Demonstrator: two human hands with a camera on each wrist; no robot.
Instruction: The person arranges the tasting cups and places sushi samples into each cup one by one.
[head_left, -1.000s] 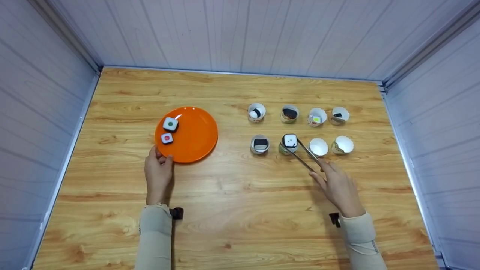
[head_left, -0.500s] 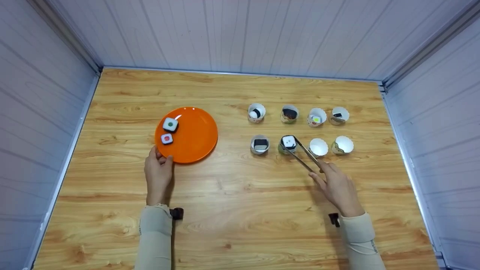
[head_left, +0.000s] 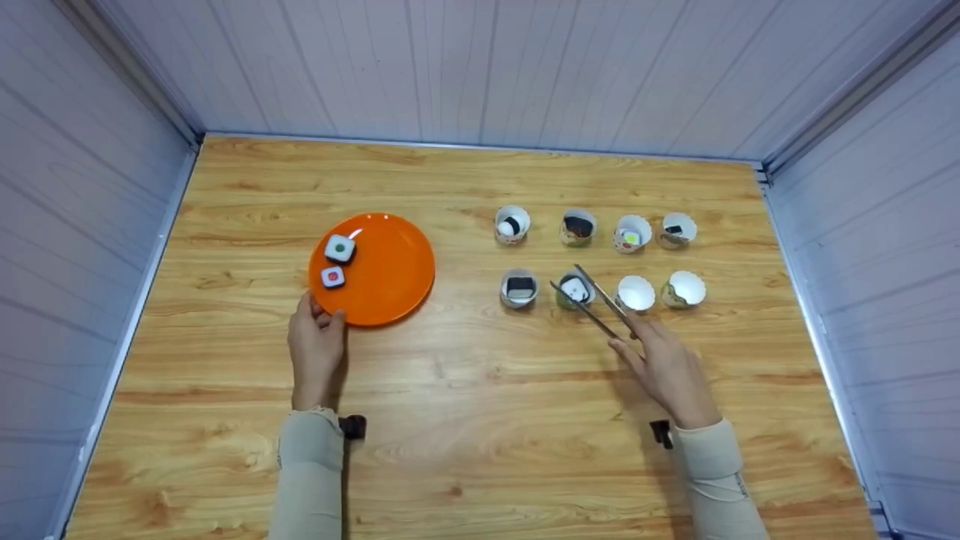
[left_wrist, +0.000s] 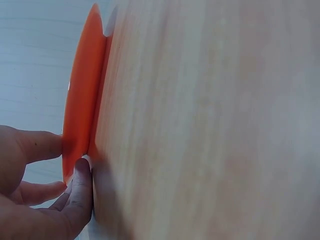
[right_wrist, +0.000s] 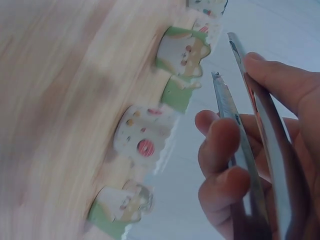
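Observation:
My left hand (head_left: 316,352) pinches the near rim of an orange plate (head_left: 390,277), with thumb and fingers at its edge in the left wrist view. Two square sushi pieces lie on the plate's left side: one with a green centre (head_left: 340,248), a smaller one with a red centre (head_left: 333,277). My right hand (head_left: 671,371) holds metal tongs (right_wrist: 272,155). Their arms are spread, with nothing between the tips. Below them a white-topped sushi piece (head_left: 575,287) sits inside a paper cup (head_left: 568,302) in the front row.
More paper cups stand in two rows on the right. A black-and-white piece (head_left: 520,288) is in the front left cup; the back row holds a white ball with a dark band (head_left: 510,226), a dark piece (head_left: 578,227) and smaller pieces. Panel walls (head_left: 480,75) enclose the table.
The white-topped sushi piece has dropped from the tongs into the cup. The tongs' tips have parted and risen, and my right hand has shifted slightly left. My left hand keeps its place.

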